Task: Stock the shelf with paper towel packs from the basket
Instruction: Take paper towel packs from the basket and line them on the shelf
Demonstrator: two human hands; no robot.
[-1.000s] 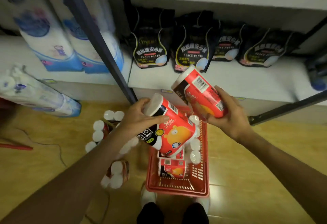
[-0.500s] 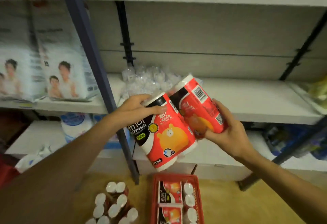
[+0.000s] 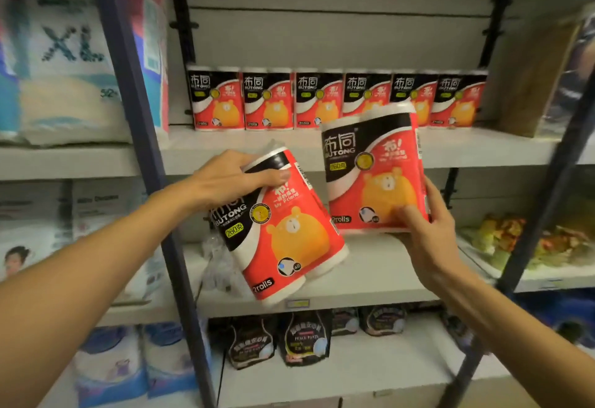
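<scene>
My left hand [image 3: 230, 179] grips the top of a red, black and white two-roll paper towel pack [image 3: 283, 233], which hangs tilted in front of the middle shelf. My right hand [image 3: 425, 230] holds a second, upright pack [image 3: 373, 172] by its lower right corner, raised level with the upper shelf board [image 3: 244, 146]. Along the back of that board stands a row of several identical packs [image 3: 335, 98]. The basket is out of view.
A dark blue upright post [image 3: 141, 137] divides the shelving on the left; another post [image 3: 547, 201] stands on the right. Large diaper packs [image 3: 67, 63] fill the left bay. Clear plastic wrap [image 3: 219, 266] lies on the middle shelf. Black pouches [image 3: 302, 340] sit on the lower shelf.
Both hands have risen with their packs from the basket near the floor to the upper shelves. The right pack turned upright. The view tilted up, so the basket left the frame.
</scene>
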